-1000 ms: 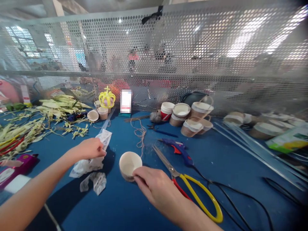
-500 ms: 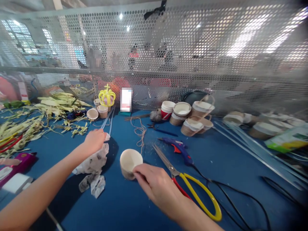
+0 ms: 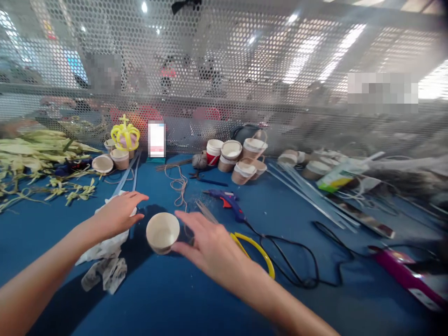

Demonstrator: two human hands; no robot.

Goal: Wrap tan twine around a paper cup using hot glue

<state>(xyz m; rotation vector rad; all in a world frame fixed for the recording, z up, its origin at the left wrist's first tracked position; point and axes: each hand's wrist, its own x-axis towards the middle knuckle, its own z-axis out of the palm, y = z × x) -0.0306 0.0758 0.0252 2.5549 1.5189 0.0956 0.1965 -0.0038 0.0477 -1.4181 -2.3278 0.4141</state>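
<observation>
A small paper cup, cream inside, stands on the blue table between my hands. My right hand is at its right side, thumb and fingers apart; whether they touch the wall I cannot tell. Left of the cup, my left hand hovers with fingers stretched out and nothing in them. Beneath it lie crumpled, printed white paper pieces. Scissors with a yellow handle lie partly hidden behind my right hand. A blue glue gun with a red trigger rests beyond them.
Several cups stand at the back, near a ball of grey twine. Clear glue sticks and a black cable lie to the right. Pale husks and a yellow crown are left. A perforated metal screen closes the back.
My left hand has come away from the paper and spread its fingers. My right hand has loosened from its pinch on the cup's rim. The view has turned right.
</observation>
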